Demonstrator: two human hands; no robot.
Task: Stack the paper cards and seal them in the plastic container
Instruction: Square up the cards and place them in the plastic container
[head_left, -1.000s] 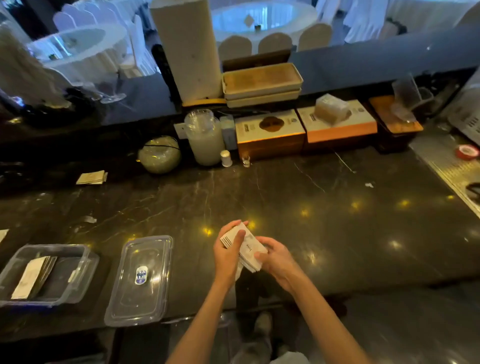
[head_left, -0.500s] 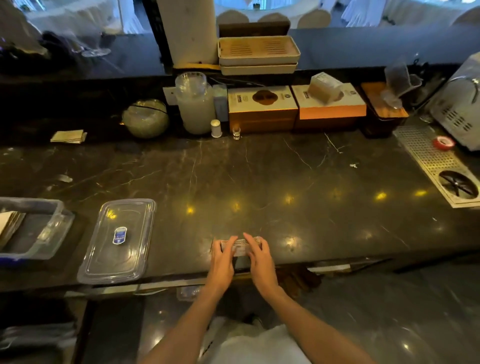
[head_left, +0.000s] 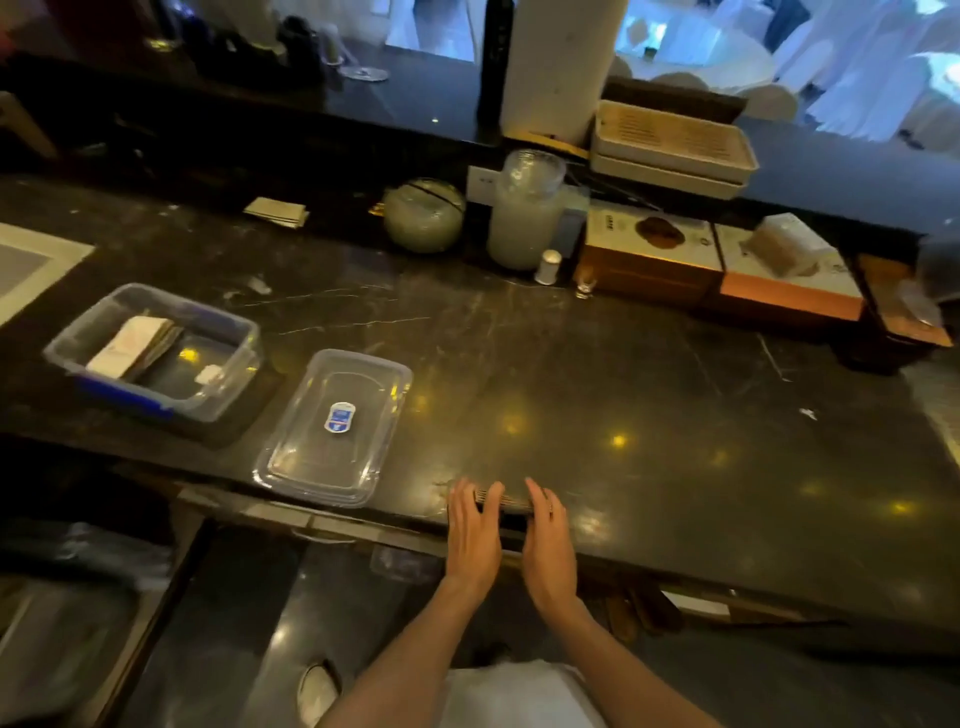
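Observation:
A stack of paper cards (head_left: 508, 502) stands on edge on the dark counter near its front edge. My left hand (head_left: 472, 535) presses its left end and my right hand (head_left: 548, 540) its right end, fingers straight. Far left sits the clear plastic container (head_left: 228, 332) with a blue clip, holding another pile of cards (head_left: 132, 345). Its transparent lid (head_left: 335, 428), with a blue sticker, lies flat between the container and my hands.
Along the back stand a round glass jar (head_left: 423, 215), a tall frosted jar (head_left: 524, 213), two flat boxes (head_left: 649, 249), stacked trays (head_left: 670, 145) and a white pillar (head_left: 561, 62). A small card pile (head_left: 278, 212) lies at back left.
The cards went from being held in the air to standing on the counter squeezed between both hands. The view has swung left, so container and lid now sit further into the frame.

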